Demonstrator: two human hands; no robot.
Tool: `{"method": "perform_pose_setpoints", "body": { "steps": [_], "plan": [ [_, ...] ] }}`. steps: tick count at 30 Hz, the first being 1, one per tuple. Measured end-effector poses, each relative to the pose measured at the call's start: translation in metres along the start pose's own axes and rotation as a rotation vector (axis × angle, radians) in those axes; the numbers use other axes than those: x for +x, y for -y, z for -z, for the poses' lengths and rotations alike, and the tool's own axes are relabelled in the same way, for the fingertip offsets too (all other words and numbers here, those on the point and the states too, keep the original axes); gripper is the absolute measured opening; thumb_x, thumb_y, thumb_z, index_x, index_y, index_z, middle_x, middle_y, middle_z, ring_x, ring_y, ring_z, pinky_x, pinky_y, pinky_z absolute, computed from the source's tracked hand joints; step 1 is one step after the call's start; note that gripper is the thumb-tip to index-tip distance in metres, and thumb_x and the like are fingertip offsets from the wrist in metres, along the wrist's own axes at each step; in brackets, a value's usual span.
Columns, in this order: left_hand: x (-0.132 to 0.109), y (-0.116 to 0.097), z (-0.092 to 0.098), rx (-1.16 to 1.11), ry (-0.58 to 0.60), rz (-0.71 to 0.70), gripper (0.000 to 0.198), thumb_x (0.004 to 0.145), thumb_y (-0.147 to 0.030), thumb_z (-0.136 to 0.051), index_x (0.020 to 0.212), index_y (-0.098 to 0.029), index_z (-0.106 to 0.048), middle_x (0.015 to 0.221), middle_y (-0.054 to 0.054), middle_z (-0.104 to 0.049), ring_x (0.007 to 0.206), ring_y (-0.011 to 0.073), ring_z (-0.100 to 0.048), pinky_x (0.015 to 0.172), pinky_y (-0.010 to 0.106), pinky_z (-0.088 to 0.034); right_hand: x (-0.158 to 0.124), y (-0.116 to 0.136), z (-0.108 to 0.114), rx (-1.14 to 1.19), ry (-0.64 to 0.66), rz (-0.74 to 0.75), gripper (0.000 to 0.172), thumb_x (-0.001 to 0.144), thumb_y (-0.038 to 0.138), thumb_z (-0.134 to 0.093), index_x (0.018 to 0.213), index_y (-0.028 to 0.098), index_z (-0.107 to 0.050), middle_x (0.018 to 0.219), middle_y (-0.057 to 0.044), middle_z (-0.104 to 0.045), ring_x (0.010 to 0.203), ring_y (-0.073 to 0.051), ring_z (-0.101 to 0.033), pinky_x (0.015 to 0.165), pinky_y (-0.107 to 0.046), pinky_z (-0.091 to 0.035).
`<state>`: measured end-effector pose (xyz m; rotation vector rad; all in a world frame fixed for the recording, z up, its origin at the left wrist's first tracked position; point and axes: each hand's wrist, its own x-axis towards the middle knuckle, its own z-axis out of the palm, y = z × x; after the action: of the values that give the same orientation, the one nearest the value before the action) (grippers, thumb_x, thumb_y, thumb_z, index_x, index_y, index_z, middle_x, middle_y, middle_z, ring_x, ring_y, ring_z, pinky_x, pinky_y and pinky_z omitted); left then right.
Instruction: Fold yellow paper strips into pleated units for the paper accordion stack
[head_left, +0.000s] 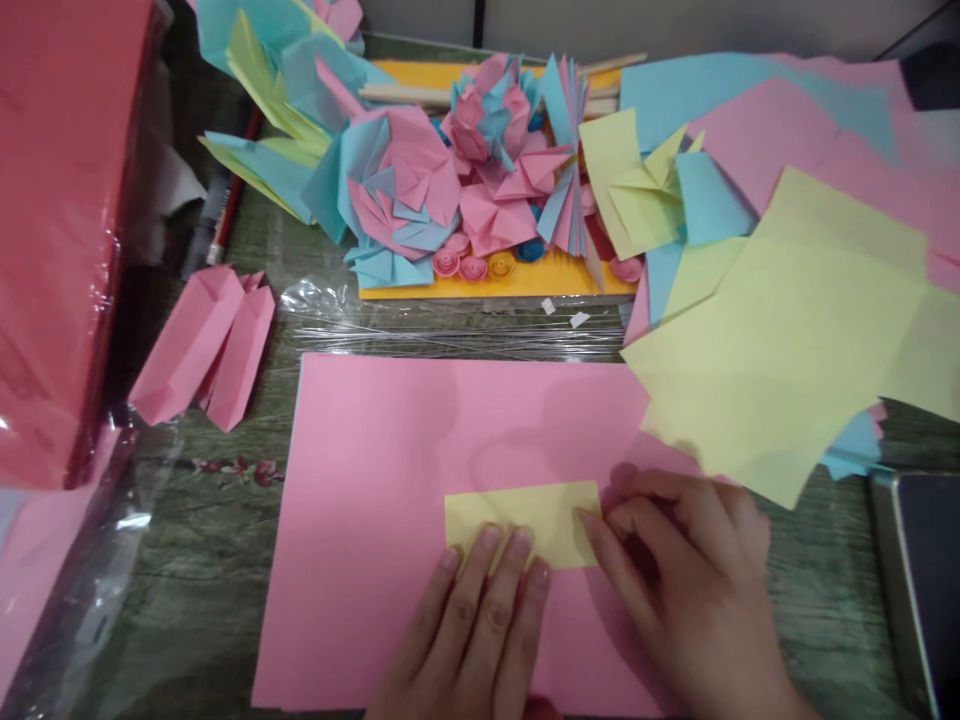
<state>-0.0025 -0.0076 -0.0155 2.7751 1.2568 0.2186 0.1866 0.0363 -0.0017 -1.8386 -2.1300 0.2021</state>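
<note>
Here's the left hand (465, 640), palm down and loose, four fingers fanned out, fingertips resting along the near edge of the yellow strip (559, 520), gripping nothing. And over at the strip's other end, the right hand (697, 580) curls in, thumb tip on the paper, index finger bent beside it; whether those two actually pinch the sheet, I can't tell.

The strip lies flat between both hands, on the pink sheets (360, 520) beneath them. Good form here, I'd say, means light, even pressure from the left fingertips so nothing skids, with the right thumb working squarely at the end, lining corner to corner (thin paper likely forgives little, so a slanted edge would show).

The right wrist angles in from the near right, knuckles raised; the left fingers point away from the body. Beyond both hands lie thin wires (450, 340), then paper flowers (405, 190).
</note>
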Motion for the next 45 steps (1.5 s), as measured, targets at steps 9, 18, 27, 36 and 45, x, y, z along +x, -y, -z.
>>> {"method": "perform_pose_setpoints", "body": {
  "steps": [9, 18, 27, 36, 45],
  "plan": [
    [0.000, -0.001, 0.000, 0.012, 0.026, -0.009, 0.057, 0.086, -0.053, -0.033, 0.123, -0.012, -0.049, 0.130, 0.011, -0.047, 0.123, 0.0281, -0.040, 0.109, 0.042, -0.019, 0.000, 0.000, 0.000, 0.004, 0.012, -0.001, 0.022, 0.080, 0.030, -0.054, 0.062, 0.018, -0.056, 0.083, -0.008, -0.058, 0.078, -0.022, -0.045, 0.069, -0.038, -0.031],
    [0.003, 0.003, 0.006, 0.100, 0.068, -0.083, 0.074, 0.080, -0.066, -0.033, 0.126, -0.010, -0.045, 0.131, 0.015, -0.046, 0.121, 0.0313, -0.040, 0.108, 0.046, -0.014, -0.001, 0.000, 0.001, -0.009, 0.031, -0.012, 0.021, 0.081, 0.030, -0.052, 0.063, 0.019, -0.057, 0.085, -0.008, -0.058, 0.079, -0.023, -0.044, 0.070, -0.039, -0.031],
    [0.005, -0.005, 0.011, 0.025, 0.084, -0.016, 0.070, 0.082, -0.062, -0.033, 0.128, -0.010, -0.042, 0.134, 0.015, -0.043, 0.122, 0.0307, -0.040, 0.104, 0.042, -0.022, -0.004, -0.003, 0.004, -0.039, 0.107, -0.005, 0.017, 0.082, 0.034, -0.050, 0.075, 0.019, -0.054, 0.091, -0.007, -0.054, 0.083, -0.023, -0.044, 0.074, -0.042, -0.033],
    [0.002, -0.010, 0.007, 0.062, 0.061, 0.017, 0.069, 0.083, -0.062, -0.031, 0.128, -0.011, -0.041, 0.138, 0.016, -0.036, 0.127, 0.0307, -0.033, 0.104, 0.041, -0.026, -0.011, 0.010, 0.003, -0.034, 0.031, 0.092, 0.043, 0.073, 0.035, -0.056, 0.110, 0.016, -0.044, 0.108, -0.012, -0.048, 0.100, -0.027, -0.045, 0.081, -0.042, -0.036],
    [0.003, -0.014, 0.009, 0.099, 0.061, 0.031, 0.069, 0.082, -0.062, -0.034, 0.128, -0.011, -0.041, 0.138, 0.019, -0.035, 0.126, 0.0329, -0.033, 0.102, 0.043, -0.033, -0.013, 0.016, 0.005, -0.078, 0.095, 0.088, 0.041, 0.075, 0.030, -0.051, 0.115, 0.019, -0.045, 0.111, -0.011, -0.049, 0.101, -0.027, -0.043, 0.082, -0.042, -0.033]
  ]
}}
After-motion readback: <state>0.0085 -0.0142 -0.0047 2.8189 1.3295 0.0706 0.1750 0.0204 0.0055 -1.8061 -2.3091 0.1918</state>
